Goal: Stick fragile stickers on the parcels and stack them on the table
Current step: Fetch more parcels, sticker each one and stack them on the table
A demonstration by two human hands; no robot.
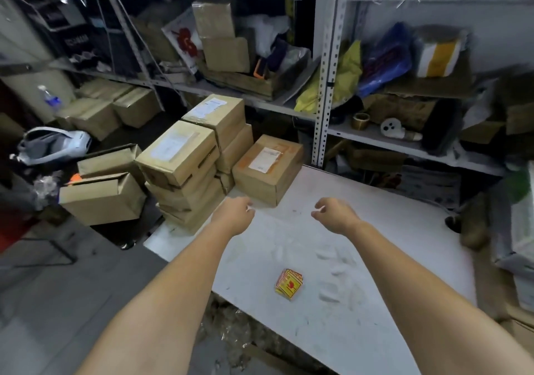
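Left hand (pixel 234 215) and right hand (pixel 335 215) apart over the table (pixel 375 230), fingers loosely curled, holding nothing, parcel (pixel 267 169) on the table at 12 o'clock, just beyond the left hand, stack (pixel 179 158) at 10 o'clock, stickers (pixel 289 283) at 6 o'clock.

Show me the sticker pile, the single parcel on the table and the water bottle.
sticker pile (pixel 289 283), head view, top sticker
single parcel (pixel 267 168), head view, top face
water bottle (pixel 49 98), head view, body

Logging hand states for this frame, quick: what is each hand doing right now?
Left hand: open, fingers loosely curled, holding nothing.
Right hand: open, fingers loosely curled, holding nothing.
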